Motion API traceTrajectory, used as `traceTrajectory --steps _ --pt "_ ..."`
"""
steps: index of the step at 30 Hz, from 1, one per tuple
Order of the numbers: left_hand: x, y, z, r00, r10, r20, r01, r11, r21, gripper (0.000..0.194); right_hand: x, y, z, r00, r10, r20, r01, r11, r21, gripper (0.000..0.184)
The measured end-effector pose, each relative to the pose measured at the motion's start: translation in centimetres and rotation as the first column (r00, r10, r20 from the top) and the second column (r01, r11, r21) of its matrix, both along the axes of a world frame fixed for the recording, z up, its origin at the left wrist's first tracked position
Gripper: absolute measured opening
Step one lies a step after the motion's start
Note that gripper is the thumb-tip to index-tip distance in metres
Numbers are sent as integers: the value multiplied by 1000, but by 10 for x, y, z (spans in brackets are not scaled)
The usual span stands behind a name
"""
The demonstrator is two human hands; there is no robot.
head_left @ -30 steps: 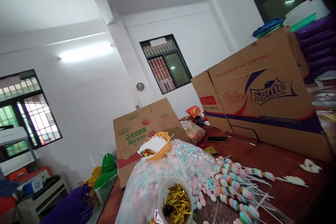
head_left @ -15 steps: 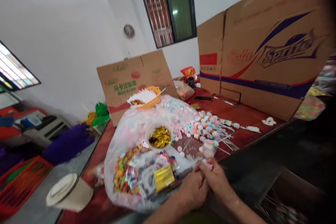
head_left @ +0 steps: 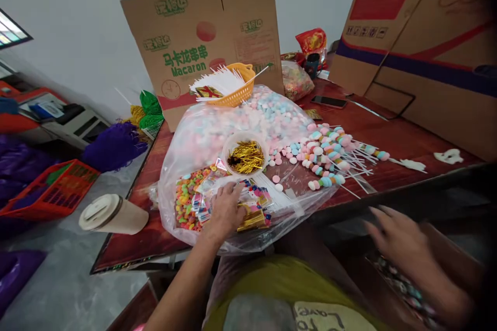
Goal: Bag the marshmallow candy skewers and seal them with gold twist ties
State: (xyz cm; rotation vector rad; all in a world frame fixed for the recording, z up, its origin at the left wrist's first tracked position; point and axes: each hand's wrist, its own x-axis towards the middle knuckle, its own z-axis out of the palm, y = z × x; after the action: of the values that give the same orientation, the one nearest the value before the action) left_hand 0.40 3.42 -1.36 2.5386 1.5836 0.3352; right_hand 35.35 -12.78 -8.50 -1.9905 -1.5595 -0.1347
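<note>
A red-brown table (head_left: 435,139) is standing in a room with a pale wall (head_left: 77,10). Nearest, the right hand (head_left: 402,235) is hovering beyond the table's front edge, blurred, its fingers extending loosely apart with nothing visible between them. Small coloured pieces (head_left: 411,289) are lying below it, too dark to identify. The left hand (head_left: 225,209) is resting on the printed packets (head_left: 200,206), its fingers spreading loosely and its thumb standing away from them, next to a gold bundle (head_left: 251,221); how hard it is pressing cannot be told. These packets are lying at the near end of a large clear plastic bag (head_left: 209,129), presumably for easy reach, with ring-shaped sweets (head_left: 185,196) just to their left. A lidded cup (head_left: 124,216) is standing near the table's left edge. Just beyond the packets, a round tub (head_left: 228,151) is containing loose gold strips (head_left: 248,158), apparently to keep them from scattering. To the right, threaded sticks (head_left: 330,155) are lying in a pile, bare ends pointing outward, probably for handling without touching the sweets. Farther back, a yellow basket (head_left: 237,97) is gathering white sticks (head_left: 223,83), and an upright carton (head_left: 178,26) is standing behind it.
</note>
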Motion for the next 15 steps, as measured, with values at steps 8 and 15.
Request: traceTrajectory --steps 8,15 --pt "8 13 17 963 -268 -32 270 961 61 23 -173 137 64 773 627 95 -632 775 20 30" --pt "3 -9 32 927 -254 276 264 965 4 27 -168 130 77 684 703 -196 -672 711 206 21"
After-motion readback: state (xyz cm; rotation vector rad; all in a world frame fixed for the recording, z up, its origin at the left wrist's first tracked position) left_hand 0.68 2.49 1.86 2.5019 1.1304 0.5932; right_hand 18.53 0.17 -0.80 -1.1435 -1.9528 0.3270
